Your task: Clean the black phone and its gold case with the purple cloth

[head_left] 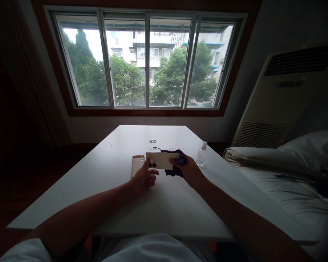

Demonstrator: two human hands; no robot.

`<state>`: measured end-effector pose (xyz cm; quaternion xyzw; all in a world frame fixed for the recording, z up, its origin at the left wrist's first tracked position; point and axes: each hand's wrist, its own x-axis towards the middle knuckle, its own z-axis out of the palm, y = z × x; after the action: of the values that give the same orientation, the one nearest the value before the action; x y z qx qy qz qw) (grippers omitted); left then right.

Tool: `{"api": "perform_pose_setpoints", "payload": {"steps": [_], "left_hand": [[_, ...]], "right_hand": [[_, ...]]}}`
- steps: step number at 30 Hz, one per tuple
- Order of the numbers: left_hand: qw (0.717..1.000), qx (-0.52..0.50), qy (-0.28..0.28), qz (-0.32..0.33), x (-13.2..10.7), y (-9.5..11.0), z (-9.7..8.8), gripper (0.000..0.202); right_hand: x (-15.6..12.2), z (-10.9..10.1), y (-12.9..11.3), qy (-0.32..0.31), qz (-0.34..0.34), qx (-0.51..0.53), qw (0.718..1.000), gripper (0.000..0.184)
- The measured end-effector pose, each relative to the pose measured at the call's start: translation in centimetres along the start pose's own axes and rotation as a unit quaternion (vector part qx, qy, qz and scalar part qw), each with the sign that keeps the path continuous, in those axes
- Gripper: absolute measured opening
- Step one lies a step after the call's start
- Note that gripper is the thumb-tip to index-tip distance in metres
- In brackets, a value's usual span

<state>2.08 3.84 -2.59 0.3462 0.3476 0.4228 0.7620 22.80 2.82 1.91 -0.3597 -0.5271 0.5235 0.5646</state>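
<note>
over the table, left hand grip clasps the phone; right hand grip clasps a cloth against it.

The worktop lies bare across its near half and left side, in the lower middle and lower left of the frame, and along the far strip under the window, so a hand passes freely there. At mid-frame the way is crowded: the phone held between left hand and right hand with the cloth, a phone case lying just left of it, and a spray bottle standing to the right near the edge, with the bed beyond.
</note>
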Motion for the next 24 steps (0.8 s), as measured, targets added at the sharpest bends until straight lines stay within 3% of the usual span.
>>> {"api": "perform_pose_setpoints", "payload": {"steps": [3,6,9,12,18,24], "left_hand": [[0.999,0.007,-0.038,-0.013,-0.4,0.1,0.2,0.069],[0.997,0.038,-0.069,-0.011,-1.1,0.1,0.7,0.071],[0.994,0.064,-0.091,0.020,-1.6,0.0,1.1,0.064],[0.992,0.076,-0.095,0.042,-1.7,-0.1,1.2,0.059],[0.991,0.055,-0.085,0.086,-1.5,-0.5,0.9,0.052],[0.989,0.057,-0.088,0.101,-1.4,-0.6,0.7,0.047]], "right_hand": [[-0.4,0.4,-0.1,0.007,-0.065,-0.084,0.994,0.053],[-1.2,0.9,-0.4,-0.027,-0.138,-0.184,0.973,0.041],[-1.9,1.1,-0.3,-0.105,-0.197,-0.248,0.943,0.038],[-2.1,0.9,0.4,-0.203,-0.239,-0.281,0.907,0.051],[-2.1,1.0,0.8,-0.268,-0.270,-0.325,0.866,0.079],[-2.3,1.4,1.4,-0.271,-0.254,-0.358,0.857,0.089]]}}
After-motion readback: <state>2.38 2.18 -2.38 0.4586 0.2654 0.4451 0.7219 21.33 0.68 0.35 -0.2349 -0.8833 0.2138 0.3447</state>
